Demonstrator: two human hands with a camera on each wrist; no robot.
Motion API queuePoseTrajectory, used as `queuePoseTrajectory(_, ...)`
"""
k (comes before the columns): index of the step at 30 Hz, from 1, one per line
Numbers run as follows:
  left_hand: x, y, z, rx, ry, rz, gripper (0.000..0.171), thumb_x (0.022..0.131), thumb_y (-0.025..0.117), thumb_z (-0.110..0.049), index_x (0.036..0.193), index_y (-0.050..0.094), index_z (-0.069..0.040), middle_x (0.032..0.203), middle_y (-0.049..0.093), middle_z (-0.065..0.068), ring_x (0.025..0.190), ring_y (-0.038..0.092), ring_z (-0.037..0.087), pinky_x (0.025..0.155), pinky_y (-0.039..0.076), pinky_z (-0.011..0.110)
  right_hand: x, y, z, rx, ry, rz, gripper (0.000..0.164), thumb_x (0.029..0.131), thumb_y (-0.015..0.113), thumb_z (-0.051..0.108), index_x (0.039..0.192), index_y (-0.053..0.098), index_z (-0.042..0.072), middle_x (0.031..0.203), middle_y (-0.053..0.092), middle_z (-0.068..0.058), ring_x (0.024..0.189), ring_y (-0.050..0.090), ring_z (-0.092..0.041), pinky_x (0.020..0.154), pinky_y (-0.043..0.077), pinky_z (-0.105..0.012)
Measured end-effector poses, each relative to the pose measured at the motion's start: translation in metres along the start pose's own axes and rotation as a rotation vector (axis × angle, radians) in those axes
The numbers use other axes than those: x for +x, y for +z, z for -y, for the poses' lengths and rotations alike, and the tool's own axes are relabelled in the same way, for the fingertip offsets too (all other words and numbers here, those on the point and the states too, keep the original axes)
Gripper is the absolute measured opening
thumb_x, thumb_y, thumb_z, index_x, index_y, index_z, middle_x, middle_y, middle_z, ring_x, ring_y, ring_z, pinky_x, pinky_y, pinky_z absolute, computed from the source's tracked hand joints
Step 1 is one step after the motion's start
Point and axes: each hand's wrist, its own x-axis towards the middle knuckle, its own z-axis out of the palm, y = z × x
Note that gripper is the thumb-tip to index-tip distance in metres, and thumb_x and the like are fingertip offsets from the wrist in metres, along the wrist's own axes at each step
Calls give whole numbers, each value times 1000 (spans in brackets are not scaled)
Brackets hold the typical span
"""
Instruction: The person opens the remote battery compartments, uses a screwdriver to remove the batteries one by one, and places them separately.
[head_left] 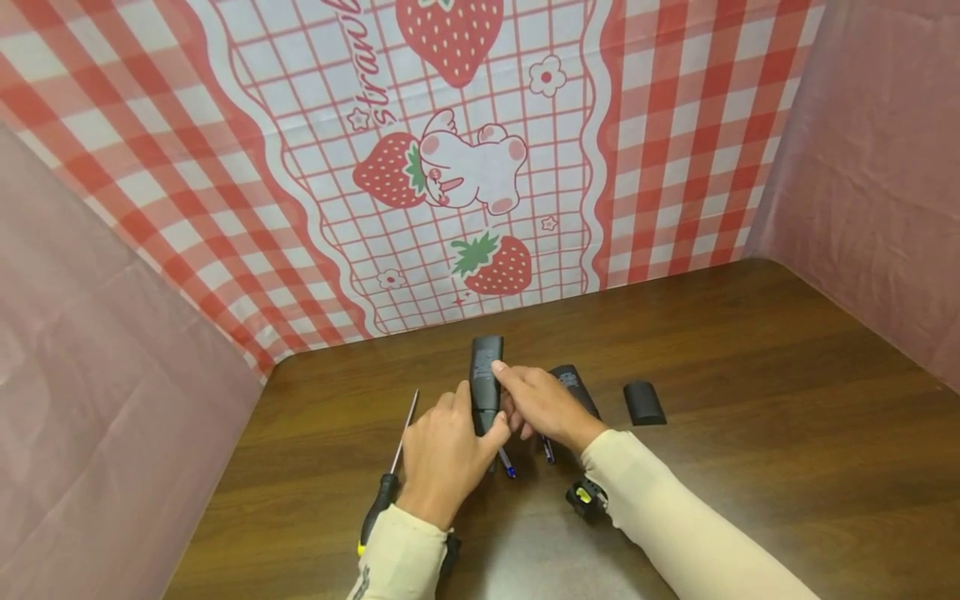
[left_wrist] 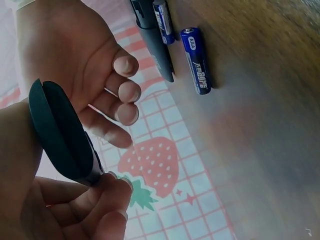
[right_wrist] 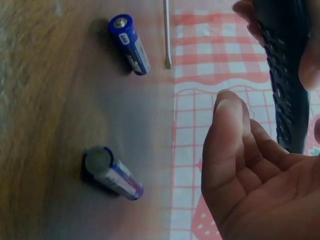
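A black remote control (head_left: 486, 367) is held up over the table, its printed back uppermost in the head view. My left hand (head_left: 444, 450) grips its near end, thumb on one side and fingers on the other. The thumb of my right hand (head_left: 551, 408) presses on its back; the other fingers, loosely bent, stay beside it in the left wrist view. The remote's buttons (right_wrist: 282, 95) face downward in the right wrist view. Below the hands lie two blue AAA batteries, one battery (left_wrist: 196, 60) apart from the other battery (left_wrist: 163, 22).
A second black remote (head_left: 572, 385) lies partly hidden behind my right hand. Farther right is a curved black battery cover (head_left: 645, 403). To the left lies a screwdriver (head_left: 381, 504) with a black and yellow handle. A strawberry-print cloth (head_left: 480, 167) hangs behind the wooden table (head_left: 735, 375).
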Motion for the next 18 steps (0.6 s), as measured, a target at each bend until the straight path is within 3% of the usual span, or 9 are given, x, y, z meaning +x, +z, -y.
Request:
queuePoseTrajectory(4,0,0,-3,6,9,-24,40,82,69,-49,90,61,-10,62,49,-2,44,44,14,39,35,31,0,3,0,22,-7,-16,58,105,38,55,80,61,7,63,59,-7,49,57,-20,49,52,-39)
queuePoseTrajectory(9,1,3,-4,-4,31,-63,40,83,68,-49,92,61,-10,62,49,-2,43,42,13,38,32,30,1,4,0,80,-17,-25,56,104,40,55,89,63,6,61,58,-8,46,55,-20,48,53,-43)
queuePoseTrajectory(18,-1,6,-6,-19,88,-135,56,83,71,-47,115,67,-2,69,60,2,47,50,15,39,37,29,0,2,1,174,-71,-51,52,104,46,48,104,66,-1,69,61,-9,52,58,-21,50,53,-44)
